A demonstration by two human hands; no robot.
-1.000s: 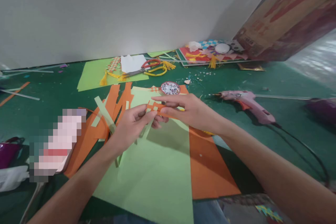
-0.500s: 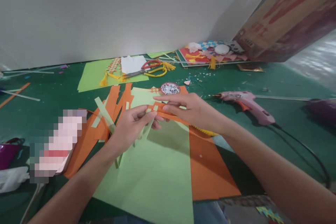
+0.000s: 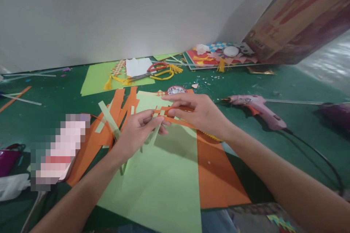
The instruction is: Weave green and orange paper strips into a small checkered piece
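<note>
My left hand (image 3: pixel 139 129) pinches a small weave of orange and light green paper strips (image 3: pixel 160 113) between thumb and fingers. Pale green strip ends hang down below that grip. My right hand (image 3: pixel 191 109) is closed, thumb against fingers, on the orange strips (image 3: pixel 177 120) that stick out to the right of the weave. Both hands are over a light green sheet (image 3: pixel 164 185), which overlaps an orange sheet (image 3: pixel 218 174). Loose orange strips (image 3: pixel 118 103) and a light green strip (image 3: pixel 109 118) lie left of my left hand.
A pink glue gun (image 3: pixel 257 107) with a black cord lies to the right. Scissors (image 3: pixel 155 73) with red and yellow handles rest at the back. A small bowl of beads (image 3: pixel 177 90) stands behind my right hand. A blurred-out phone (image 3: pixel 62 145) is at left, a paper bag (image 3: pixel 298 22) back right.
My right hand has turned and shifted slightly, and its fingers have drawn closer on the orange strips. A gap now shows between those strips. My left hand has stayed nearly still.
</note>
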